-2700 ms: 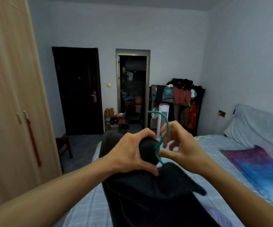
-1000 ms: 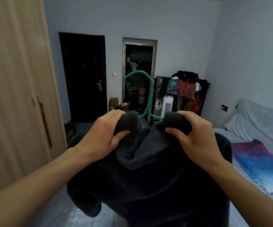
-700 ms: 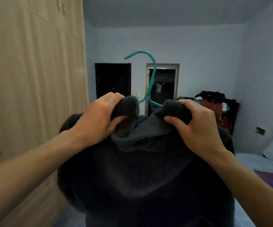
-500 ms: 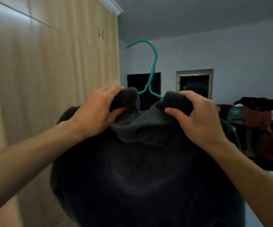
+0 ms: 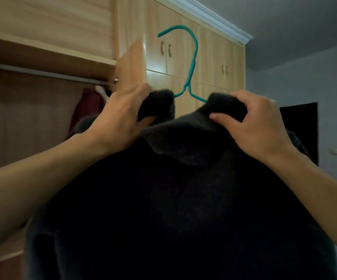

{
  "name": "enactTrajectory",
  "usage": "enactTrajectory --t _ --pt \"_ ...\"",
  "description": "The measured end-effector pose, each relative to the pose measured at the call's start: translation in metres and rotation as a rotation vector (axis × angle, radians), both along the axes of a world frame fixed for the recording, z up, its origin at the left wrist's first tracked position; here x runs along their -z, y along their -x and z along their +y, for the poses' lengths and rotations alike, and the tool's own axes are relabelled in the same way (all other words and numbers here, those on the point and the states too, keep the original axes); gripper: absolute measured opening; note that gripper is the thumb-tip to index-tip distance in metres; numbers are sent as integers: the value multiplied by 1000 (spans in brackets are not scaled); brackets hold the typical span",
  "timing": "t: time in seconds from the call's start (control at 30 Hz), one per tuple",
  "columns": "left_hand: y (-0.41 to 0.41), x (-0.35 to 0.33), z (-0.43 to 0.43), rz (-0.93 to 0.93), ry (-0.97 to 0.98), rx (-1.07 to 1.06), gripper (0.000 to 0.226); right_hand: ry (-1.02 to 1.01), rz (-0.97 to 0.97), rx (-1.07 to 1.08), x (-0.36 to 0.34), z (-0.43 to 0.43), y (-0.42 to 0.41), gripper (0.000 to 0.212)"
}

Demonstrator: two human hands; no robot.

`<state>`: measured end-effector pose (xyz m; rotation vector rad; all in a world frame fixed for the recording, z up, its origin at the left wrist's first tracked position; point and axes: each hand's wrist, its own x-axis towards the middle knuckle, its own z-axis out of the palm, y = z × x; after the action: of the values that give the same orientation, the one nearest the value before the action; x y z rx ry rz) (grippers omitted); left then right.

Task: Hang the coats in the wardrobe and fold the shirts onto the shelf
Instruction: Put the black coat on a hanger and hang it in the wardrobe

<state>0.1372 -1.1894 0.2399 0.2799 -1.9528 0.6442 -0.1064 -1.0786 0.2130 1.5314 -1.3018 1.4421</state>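
A dark grey coat (image 5: pixel 183 199) hangs on a teal hanger (image 5: pixel 191 63), held up in front of me and filling the lower middle of the view. My left hand (image 5: pixel 121 116) grips the left side of its collar. My right hand (image 5: pixel 254 126) grips the right side of the collar. The hanger's hook rises between my hands. To the left, an open wardrobe compartment shows a metal rail (image 5: pixel 42 74), higher than the collar and left of the hook.
A dark red garment (image 5: pixel 86 106) on a white hanger hangs from the rail's right end. An open wardrobe door (image 5: pixel 132 65) stands edge-on beside it. Shut upper cabinet doors (image 5: pixel 214 57) run to the right. A dark doorway (image 5: pixel 299 130) lies at far right.
I have turned left from the bed to the wardrobe and raised the coat. The open compartment with its rail has come into view. Both hands keep their grip on the collar.
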Motion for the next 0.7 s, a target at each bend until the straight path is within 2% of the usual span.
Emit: enactTrajectory --t 0.27,0.47,0.7 --pt "-130 19 -42 -14 -92 -189 38 -101 -8 -216 15 -94 -107 32" --pt "-206 43 -83 26 -158 -234 39 -153 22 -339 27 -154 -178 27" --pt "-295 54 -142 68 -155 -256 41 -105 76 -382 30 -221 -265 29"
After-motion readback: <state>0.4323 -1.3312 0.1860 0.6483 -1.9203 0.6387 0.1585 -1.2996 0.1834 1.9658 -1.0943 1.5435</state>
